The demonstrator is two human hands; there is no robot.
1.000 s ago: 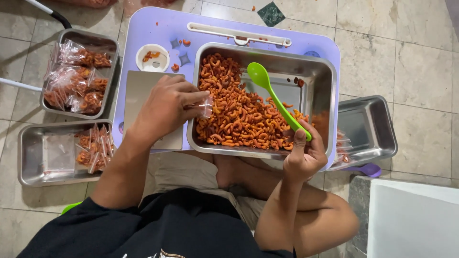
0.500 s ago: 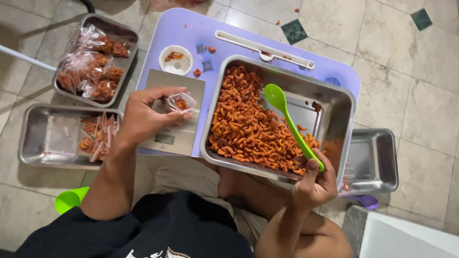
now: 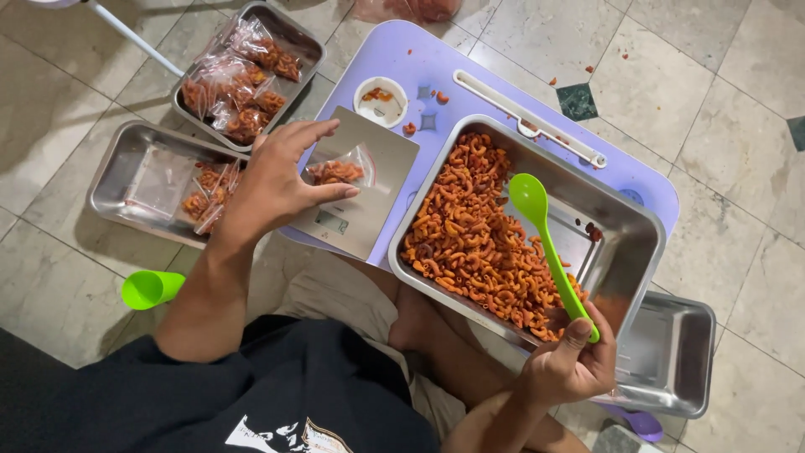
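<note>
The left hand (image 3: 272, 180) lies half open over a small scale (image 3: 356, 189), thumb and forefinger spread around a clear bag (image 3: 340, 171) holding a little red macaroni; the bag rests on the scale plate, just under the fingertips, touched more than gripped. The right hand (image 3: 570, 365) is closed around the handle end of a green spoon (image 3: 545, 243), whose bowl hangs empty over the big tray (image 3: 620, 218) ahead of it.

Judging from the scene, the bagging is well under way but far from finished. Beyond the left hand, 1 tray (image 3: 310, 42) holds a heap of filled bags, and a second tray (image 3: 113, 168) to its left holds only a few. The big tray is about 2/3 covered with macaroni (image 3: 474, 243), so many portions remain. The bag on the scale looks unsealed and only partly filled. A spare tray (image 3: 692, 361) sits empty just right of the right hand.
</note>
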